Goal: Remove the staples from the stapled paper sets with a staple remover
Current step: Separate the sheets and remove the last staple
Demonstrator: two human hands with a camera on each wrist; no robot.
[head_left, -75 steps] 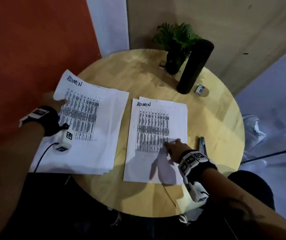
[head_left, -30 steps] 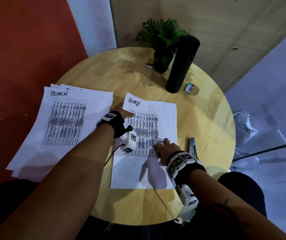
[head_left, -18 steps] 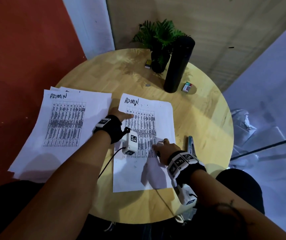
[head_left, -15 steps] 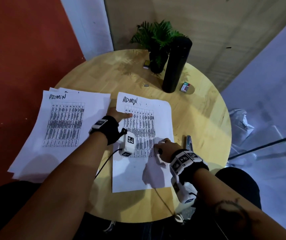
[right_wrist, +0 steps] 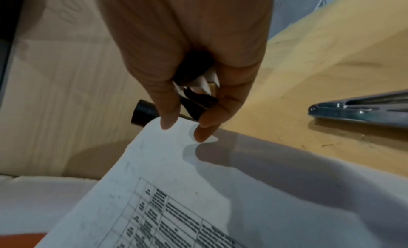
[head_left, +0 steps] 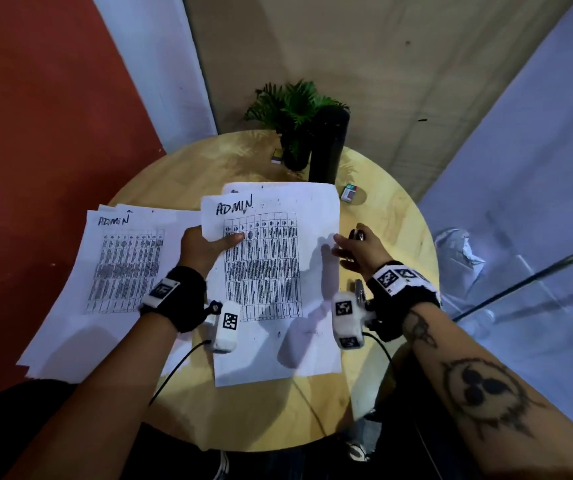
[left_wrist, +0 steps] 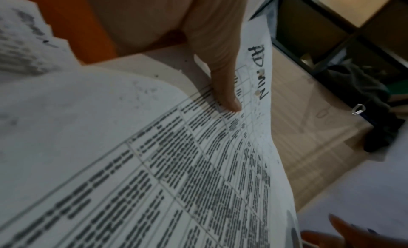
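A stapled paper set [head_left: 278,271] headed ADMIN lies in the middle of the round wooden table [head_left: 392,230], its left side raised. My left hand [head_left: 214,245] pinches its left edge; the thumb [left_wrist: 220,77] lies on the printed grid near the heading. My right hand [head_left: 354,247] hovers at the set's right edge and holds a black staple remover [right_wrist: 196,92] with pale claws in its palm. Two straight fingers [right_wrist: 203,133] reach to the paper's corner [right_wrist: 176,147]. I cannot make out a staple.
A second pile of ADMIN sheets [head_left: 118,271] overhangs the table's left edge. A metal stapler [right_wrist: 362,108] lies on the table under my right wrist. At the back stand a potted plant [head_left: 295,112], a black bottle [head_left: 328,143] and two small boxes [head_left: 349,192].
My left hand has gone from resting on the set to pinching its left edge and raising it. My right hand has come off the sheet and moved to its right edge.
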